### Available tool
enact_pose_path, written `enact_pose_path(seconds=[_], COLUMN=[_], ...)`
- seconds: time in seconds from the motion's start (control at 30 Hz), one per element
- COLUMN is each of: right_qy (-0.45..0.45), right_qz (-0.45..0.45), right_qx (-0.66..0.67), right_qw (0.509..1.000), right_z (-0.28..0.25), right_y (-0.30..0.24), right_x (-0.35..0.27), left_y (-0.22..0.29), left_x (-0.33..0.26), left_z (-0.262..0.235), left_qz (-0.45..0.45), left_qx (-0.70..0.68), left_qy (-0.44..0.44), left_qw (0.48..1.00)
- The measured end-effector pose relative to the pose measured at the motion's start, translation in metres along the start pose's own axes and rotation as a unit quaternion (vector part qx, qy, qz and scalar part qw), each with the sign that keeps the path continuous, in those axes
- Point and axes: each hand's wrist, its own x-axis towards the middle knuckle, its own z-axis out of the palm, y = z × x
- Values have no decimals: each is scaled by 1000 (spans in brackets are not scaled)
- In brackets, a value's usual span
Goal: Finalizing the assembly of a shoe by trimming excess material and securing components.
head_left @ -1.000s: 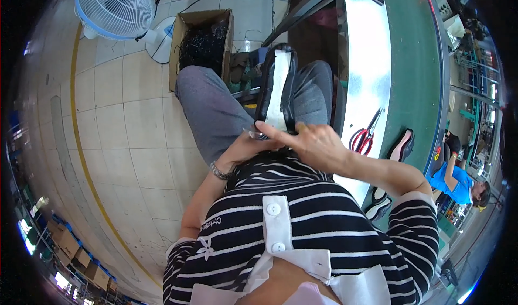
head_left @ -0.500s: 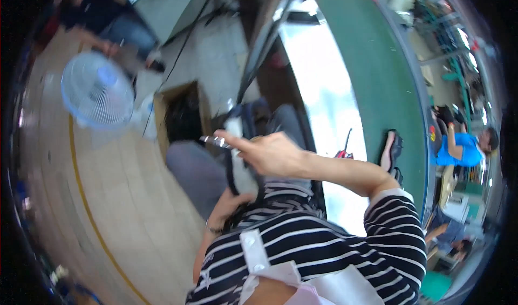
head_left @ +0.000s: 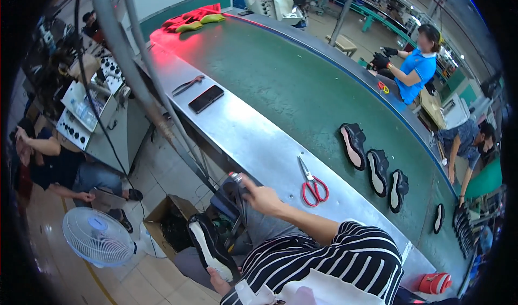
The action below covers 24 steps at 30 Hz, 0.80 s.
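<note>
A black shoe upper [head_left: 221, 254] with a pale, whitish underside turned up lies tilted over my lap. My left hand [head_left: 220, 281] grips its near end, the fingers partly hidden beneath it. To the right of the shoe upper and apart from it, my right hand [head_left: 263, 197] is closed around a short silver cylinder [head_left: 236, 177] with a red end. Most of that cylinder is hidden by the fingers. Red-handled scissors [head_left: 314, 190] lie on the metal bench edge [head_left: 253, 138], just beyond my right forearm.
Several black shoe uppers [head_left: 378, 172] rest on the green conveyor belt [head_left: 280, 84]. A phone [head_left: 206, 99] and pincers [head_left: 188, 84] lie farther along the edge. Left are a cardboard box [head_left: 156, 218], a fan [head_left: 97, 235] and a metal post [head_left: 145, 94]. Co-workers [head_left: 413, 70] are across the belt.
The view has swung toward the bench, showing the scissors and phone. My right hand has gone from over the shoe upper to its right, still holding the silver cylinder.
</note>
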Motion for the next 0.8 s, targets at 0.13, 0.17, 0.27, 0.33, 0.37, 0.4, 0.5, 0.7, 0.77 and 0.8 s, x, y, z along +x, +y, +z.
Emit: enact_pose_path(seconds=[0.13, 0.17, 0.27, 0.33, 0.37, 0.4, 0.5, 0.7, 0.77, 0.8], right_qy=[96, 100, 93, 174, 179, 178, 29, -265, -208, -163], right_qz=[119, 127, 164, 43, 40, 38, -111, -217, -154, -130], right_qx=[-45, -60, -57, -171, -187, -186, 165, 562, 611, 606], right_qw=[987, 985, 980, 969, 965, 966, 980, 753, 748, 768], right_z=[-4, -4, -24, -25, -22, -22, -29, -35, -50, -53], right_y=[72, 84, 104, 108, 106, 96, 51, -44, -54, -45], right_x=[11, 16, 15, 13, 13, 13, 8, -45, -50, -47], left_y=[9, 11, 18, 23, 25, 28, 35, 63, 90, 112], left_x=[9, 10, 18, 22, 24, 26, 34, 42, 31, 17], left_z=[-2, -6, -5, -5, -4, -4, 0, 58, 109, 134], left_qz=[71, 95, 161, 202, 222, 242, 301, 510, 564, 529], left_qx=[51, 62, 93, 112, 120, 130, 159, 281, 283, 277], left_qy=[-12, -5, -9, -3, 1, 6, 21, 27, -60, -174], left_qw=[996, 994, 983, 973, 968, 961, 940, 812, 773, 783])
